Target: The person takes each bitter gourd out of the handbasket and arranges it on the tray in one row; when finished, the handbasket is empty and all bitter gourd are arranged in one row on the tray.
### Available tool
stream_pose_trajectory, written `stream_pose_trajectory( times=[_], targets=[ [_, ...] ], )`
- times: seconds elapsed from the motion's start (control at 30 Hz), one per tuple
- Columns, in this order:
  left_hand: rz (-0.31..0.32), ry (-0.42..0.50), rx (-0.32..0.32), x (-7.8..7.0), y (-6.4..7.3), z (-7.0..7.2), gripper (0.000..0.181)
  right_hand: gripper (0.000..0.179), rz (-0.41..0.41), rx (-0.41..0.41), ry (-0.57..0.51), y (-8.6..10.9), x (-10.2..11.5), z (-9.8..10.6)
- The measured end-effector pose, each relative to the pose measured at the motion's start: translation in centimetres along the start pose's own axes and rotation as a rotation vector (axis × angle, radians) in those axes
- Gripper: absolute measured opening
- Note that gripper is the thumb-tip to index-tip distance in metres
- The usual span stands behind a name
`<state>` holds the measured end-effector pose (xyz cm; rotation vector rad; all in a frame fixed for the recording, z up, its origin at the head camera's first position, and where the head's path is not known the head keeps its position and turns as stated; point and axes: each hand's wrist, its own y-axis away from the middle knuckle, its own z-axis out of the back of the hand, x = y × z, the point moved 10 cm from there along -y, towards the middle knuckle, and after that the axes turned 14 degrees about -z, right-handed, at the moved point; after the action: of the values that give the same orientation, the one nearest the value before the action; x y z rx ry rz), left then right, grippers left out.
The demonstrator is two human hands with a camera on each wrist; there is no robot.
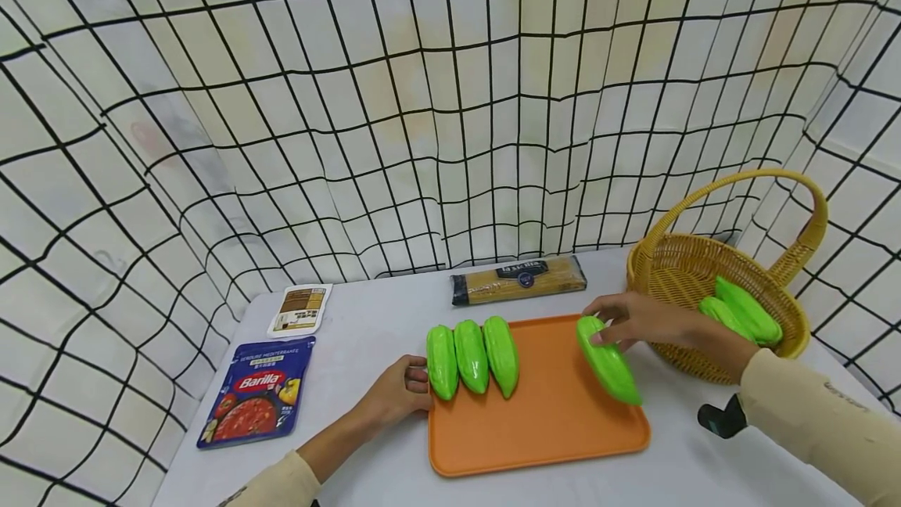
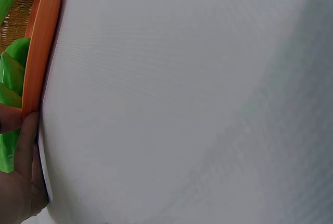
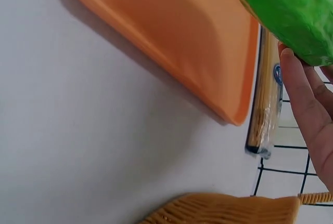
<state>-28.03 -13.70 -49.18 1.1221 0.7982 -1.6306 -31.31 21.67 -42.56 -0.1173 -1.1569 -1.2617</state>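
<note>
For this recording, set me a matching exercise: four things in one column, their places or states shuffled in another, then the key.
1. Left hand
2. Right hand
3. Wicker basket
4. Pasta packet

A. Holds a green fruit over the orange tray
B. Lies beyond the tray
C. Grips the tray's edge
D. Stands right of the tray, with green fruits inside

Pairs: 1-C, 2-A, 3-D, 4-B

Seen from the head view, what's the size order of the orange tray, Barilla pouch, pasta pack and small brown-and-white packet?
By visible area, largest to smallest:
1. Orange tray
2. Barilla pouch
3. Pasta pack
4. Brown-and-white packet
</note>
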Motion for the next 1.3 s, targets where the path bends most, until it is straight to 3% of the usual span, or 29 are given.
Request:
stream_pose_trajectory(
  times=[0.37, 0.93, 1.3],
  targets=[
    [0.008, -0.049, -0.008, -0.2, 0.2, 0.0, 0.069, 0.058, -0.025, -0.007, 0.002, -1.7, 0.9, -1.4],
    [0.012, -0.013, -0.009, 0.0, 0.2, 0.0, 0.07, 0.07, -0.065, -0.083, 0.008, -5.4, 2.4, -1.4],
    [0.0, -0.022, -0.013, 0.1, 0.0, 0.2, 0.07, 0.068, -0.075, -0.061, -0.019, -7.7, 3.0, -2.7]
  ],
)
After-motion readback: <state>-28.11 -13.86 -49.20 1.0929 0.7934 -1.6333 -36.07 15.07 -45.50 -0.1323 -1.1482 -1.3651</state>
